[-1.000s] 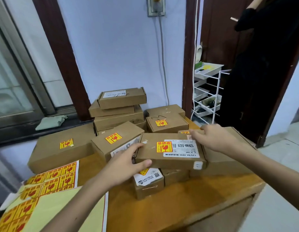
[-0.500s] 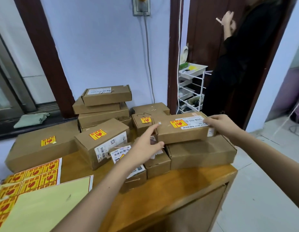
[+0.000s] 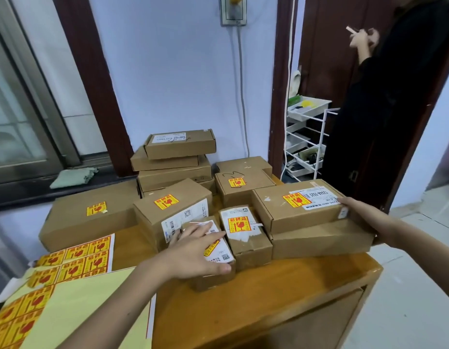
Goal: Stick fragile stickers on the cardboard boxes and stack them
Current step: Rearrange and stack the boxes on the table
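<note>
We had a wooden counter (image 3: 281, 293) filling the lower middle of the frame, set against a pale blue wall (image 3: 173, 84) with dark brown door frames. At the left edge sat a window (image 3: 19, 114) with a folded green cloth (image 3: 73, 177) on its sill. Upper right, another person in black (image 3: 384, 117) stood in the doorway, beside a white wire rack (image 3: 307, 142).

Cardboard boxes crowded the counter. A flat box (image 3: 297, 206) with a yellow-and-red fragile sticker (image 3: 295, 199) and a white shipping label rested on top of a wider box (image 3: 321, 239) at the right of the frame. Just left of it stood a small box (image 3: 246, 234) with its own sticker, and a smaller labelled box (image 3: 213, 260) sat at centre. Behind, a stack of plain boxes (image 3: 175, 162) rose against the wall. A long flat box (image 3: 90, 214) lay at the left. Sticker sheets (image 3: 74, 260) spread across the lower left corner.

Our left hand (image 3: 193, 253) lay flat over the smaller labelled box, fingers spread and fairly straight, thumb reaching along its near edge. Our right hand (image 3: 366, 217) pressed against the right end of the flat box, fingers extended rather than curled round it.
</note>
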